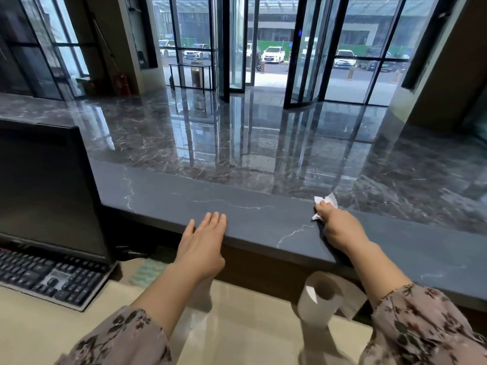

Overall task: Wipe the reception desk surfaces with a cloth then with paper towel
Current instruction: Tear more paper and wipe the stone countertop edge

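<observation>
The right hand (340, 227) clamps its fingers (323, 208) round a crumpled white paper towel (328, 201) on the dark grey stone tabletop (237, 206), paper poking out beyond them. The left hand (203, 243) lies flat, fingers straight. The towel seems light, soft, tearable: grip it bunched.

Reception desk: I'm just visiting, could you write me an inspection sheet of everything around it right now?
Surface: dark stone ledge above a pale lower desk.
Job's things: crumpled paper towel on the ledge; paper roll standing on the lower desk.
Clutter: monitor and keyboard at left.
Hands: left hand flat on the ledge edge; right hand grips the paper towel.
Cables: nothing seen.
Surroundings: glossy marble floor, glass doors, parked cars outside.
</observation>
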Motion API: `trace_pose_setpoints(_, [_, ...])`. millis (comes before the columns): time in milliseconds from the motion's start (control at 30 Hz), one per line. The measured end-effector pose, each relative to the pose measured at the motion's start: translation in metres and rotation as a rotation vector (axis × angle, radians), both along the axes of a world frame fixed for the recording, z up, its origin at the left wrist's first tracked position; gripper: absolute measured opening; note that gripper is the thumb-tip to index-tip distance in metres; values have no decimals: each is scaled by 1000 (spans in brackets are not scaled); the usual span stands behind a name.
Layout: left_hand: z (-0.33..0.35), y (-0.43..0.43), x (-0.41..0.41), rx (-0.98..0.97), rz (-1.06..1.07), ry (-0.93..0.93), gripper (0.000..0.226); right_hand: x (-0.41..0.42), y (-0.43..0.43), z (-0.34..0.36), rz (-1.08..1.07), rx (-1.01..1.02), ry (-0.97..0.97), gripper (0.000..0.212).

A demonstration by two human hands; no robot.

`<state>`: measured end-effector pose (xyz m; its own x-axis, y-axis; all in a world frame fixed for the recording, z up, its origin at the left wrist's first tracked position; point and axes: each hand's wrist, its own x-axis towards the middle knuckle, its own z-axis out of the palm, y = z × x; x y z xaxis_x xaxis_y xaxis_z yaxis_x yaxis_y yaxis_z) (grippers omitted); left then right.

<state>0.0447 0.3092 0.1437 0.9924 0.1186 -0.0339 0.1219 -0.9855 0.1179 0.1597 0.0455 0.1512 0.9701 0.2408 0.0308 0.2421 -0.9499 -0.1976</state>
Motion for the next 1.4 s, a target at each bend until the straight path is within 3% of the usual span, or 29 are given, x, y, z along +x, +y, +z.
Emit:
trace_pose_setpoints(233, [-6, -13, 6, 19, 22, -1, 90, -28, 38, -4, -175, 89, -64, 29])
trace_pose_setpoints(567, [-1, -6, 6, -48, -6, 58, 83, -86, 159, -6, 195, 177, -107, 29])
trace_pose_setpoints(833, [6, -19, 7, -11, 75, 66, 82, -101, 89, -3, 360, 69, -59, 69])
trace_pose_setpoints(1067, [15, -16, 7, -50, 67, 114, 72, -111, -5, -8, 173, 72, -80, 72])
trace_pose_setpoints(1233, [17, -17, 6, -64, 66, 113, 73, -112, -74, -4, -167, 89, -72, 65])
trace_pose_setpoints(1300, [16, -17, 5, -56, 61, 108, 74, -106, -91, -3, -309, 55, -65, 55])
trace_pose_setpoints(1400, [13, -15, 5, -41, 47, 109, 77, -94, -85, -1, -452, 41, -59, 25])
